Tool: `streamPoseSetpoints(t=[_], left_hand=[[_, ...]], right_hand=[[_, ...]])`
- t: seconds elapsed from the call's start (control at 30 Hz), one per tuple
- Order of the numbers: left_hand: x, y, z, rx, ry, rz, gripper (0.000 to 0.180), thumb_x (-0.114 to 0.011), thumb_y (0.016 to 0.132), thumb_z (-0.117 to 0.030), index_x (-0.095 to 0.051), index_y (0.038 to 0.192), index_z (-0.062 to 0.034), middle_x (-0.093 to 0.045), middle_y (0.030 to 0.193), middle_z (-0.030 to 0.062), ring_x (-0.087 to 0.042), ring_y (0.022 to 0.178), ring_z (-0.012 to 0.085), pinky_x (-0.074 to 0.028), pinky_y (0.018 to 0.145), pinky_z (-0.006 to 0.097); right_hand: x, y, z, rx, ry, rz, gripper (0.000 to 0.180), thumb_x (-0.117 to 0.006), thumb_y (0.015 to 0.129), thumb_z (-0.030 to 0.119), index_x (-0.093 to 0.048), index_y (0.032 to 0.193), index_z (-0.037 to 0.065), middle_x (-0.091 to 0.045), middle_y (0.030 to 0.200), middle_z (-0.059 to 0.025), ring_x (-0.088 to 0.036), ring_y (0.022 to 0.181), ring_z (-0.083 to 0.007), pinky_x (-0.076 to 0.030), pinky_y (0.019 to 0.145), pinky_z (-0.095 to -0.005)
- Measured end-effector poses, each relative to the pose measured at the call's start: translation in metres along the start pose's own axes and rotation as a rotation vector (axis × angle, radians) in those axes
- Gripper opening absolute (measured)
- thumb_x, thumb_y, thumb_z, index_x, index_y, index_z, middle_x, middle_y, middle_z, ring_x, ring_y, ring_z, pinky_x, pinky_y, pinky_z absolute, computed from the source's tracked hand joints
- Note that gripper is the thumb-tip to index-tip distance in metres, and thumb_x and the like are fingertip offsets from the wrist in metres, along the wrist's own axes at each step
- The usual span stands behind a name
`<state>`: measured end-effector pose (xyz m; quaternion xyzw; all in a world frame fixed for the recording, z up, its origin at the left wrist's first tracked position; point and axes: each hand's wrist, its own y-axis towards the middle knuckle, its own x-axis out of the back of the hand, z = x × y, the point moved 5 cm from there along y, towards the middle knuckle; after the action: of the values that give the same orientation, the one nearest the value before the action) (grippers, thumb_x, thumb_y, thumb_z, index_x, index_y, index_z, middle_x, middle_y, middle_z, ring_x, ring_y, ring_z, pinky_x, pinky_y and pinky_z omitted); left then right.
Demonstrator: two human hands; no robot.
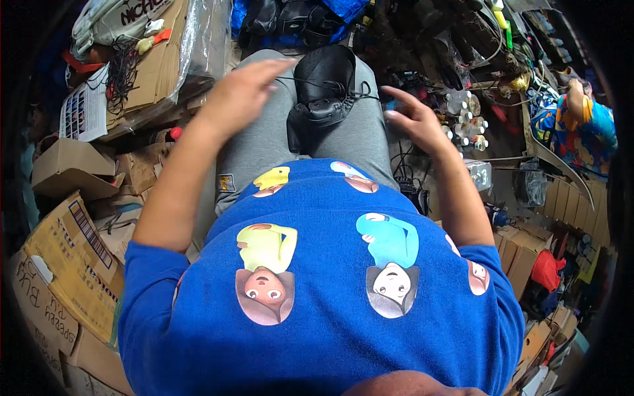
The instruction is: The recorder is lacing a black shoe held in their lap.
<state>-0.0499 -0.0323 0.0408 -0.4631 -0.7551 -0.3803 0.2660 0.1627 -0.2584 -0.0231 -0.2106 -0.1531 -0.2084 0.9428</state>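
A black leather lace-up shoe [323, 109] rests on my lap between my thighs, its dark opening turned up and away from me. Its thin black laces [362, 94] stick out loosely to both sides. On the left, my left hand [247, 92] is over my thigh, blurred by motion, fingers pointing at the shoe. One lace end reaches its fingertips; whether they grip it is unclear. To the shoe's right hovers my right hand [417, 119], thumb and forefinger apart, close to the other lace but with no grip on it visible.
Flattened cardboard [155, 72] and an opened carton [72, 168] lie on the left. More black shoes [290, 23] sit on a blue sheet ahead. Several small white-capped bottles [467, 119] stand to the right. At the far right is another person in colourful clothing [574, 132].
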Motion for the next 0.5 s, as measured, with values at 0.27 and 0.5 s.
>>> streamPoseSetpoints(t=[0.27, 0.5], left_hand=[[0.004, -0.010, 0.035, 0.327, -0.117, 0.206, 0.019, -0.060, 0.086, -0.021, -0.063, 0.091, -0.0028, -0.063, 0.082, 0.0154, -0.061, 0.076, 0.0259, -0.047, 0.070, 0.035], [0.038, -0.074, 0.116, 0.751, -0.392, 0.132, 0.023, -0.059, 0.089, -0.018, -0.064, 0.101, 0.0018, -0.064, 0.095, 0.0061, -0.057, 0.092, 0.0128, -0.042, 0.084, 0.025]], right_hand=[[-0.010, 0.014, 0.020, 0.109, -0.226, 0.001, 0.017, -0.064, 0.087, 0.013, -0.050, 0.082, 0.004, -0.045, 0.068, 0.0046, -0.039, 0.065, -0.0058, -0.036, 0.058, -0.0233], [0.079, 0.000, -0.050, 0.035, -0.482, -0.300, 0.015, -0.062, 0.087, 0.015, -0.062, 0.098, 0.005, -0.057, 0.076, -0.0054, -0.051, 0.068, -0.0123, -0.045, 0.066, -0.0287]])
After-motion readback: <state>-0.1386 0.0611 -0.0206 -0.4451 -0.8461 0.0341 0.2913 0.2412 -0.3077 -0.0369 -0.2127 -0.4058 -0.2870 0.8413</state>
